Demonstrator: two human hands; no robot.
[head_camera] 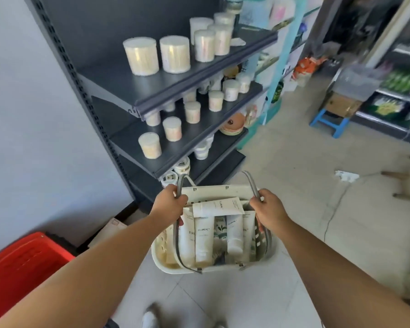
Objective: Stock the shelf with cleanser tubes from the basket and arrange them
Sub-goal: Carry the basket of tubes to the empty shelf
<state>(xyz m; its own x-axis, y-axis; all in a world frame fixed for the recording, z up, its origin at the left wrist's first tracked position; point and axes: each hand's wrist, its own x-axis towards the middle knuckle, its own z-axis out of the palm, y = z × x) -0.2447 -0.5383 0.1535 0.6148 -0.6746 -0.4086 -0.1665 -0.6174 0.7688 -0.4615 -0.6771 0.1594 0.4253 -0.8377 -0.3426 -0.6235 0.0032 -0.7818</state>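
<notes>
I hold a cream plastic basket above the floor, in front of a dark grey shelf unit. My left hand grips the left grey handle and my right hand grips the right one. Several white cleanser tubes marked FLORAL stand upright inside the basket. One more white tube lies across their tops. The shelf boards carry round clear tubs of cotton swabs.
A red crate sits on the floor at the lower left, beside a cardboard box. To the right are a blue stool, another stocked shelf and a white cable on the tiled floor. My shoe shows below.
</notes>
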